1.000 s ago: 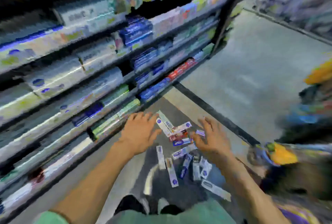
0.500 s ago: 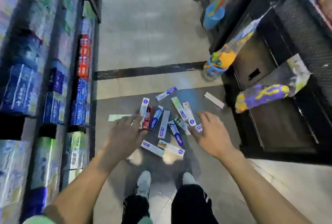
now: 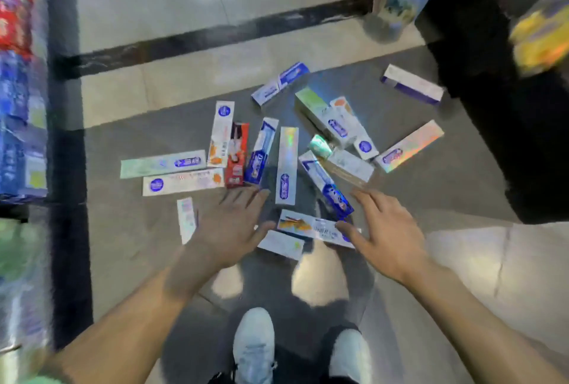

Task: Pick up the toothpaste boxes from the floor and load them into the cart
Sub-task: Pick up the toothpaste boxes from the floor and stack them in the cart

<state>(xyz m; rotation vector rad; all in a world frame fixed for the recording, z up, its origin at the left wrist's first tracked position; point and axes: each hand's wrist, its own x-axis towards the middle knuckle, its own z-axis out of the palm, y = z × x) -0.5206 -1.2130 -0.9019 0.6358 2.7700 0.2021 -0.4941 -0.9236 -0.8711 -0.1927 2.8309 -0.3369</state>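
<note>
**Hands reach for scattered toothpaste boxes**

Long, thin cardboard toothpaste boxes [image 3: 288,165] lie strewn on the grey tiled floor [image 3: 138,229]. The left hand [image 3: 229,226] and right hand [image 3: 383,237] hover above the near ones with fingers spread, holding nothing. No cart is identifiable. Picking up has apparently not begun; next, grip a nearby box.

The floor [image 3: 462,186] was smooth, glossy tile that mirrored the overhead lights. The toothpaste boxes [image 3: 288,165] were printed cardboard; several carried a shiny holographic foil finish. The shoes [image 3: 253,343] appeared matt white.
</note>
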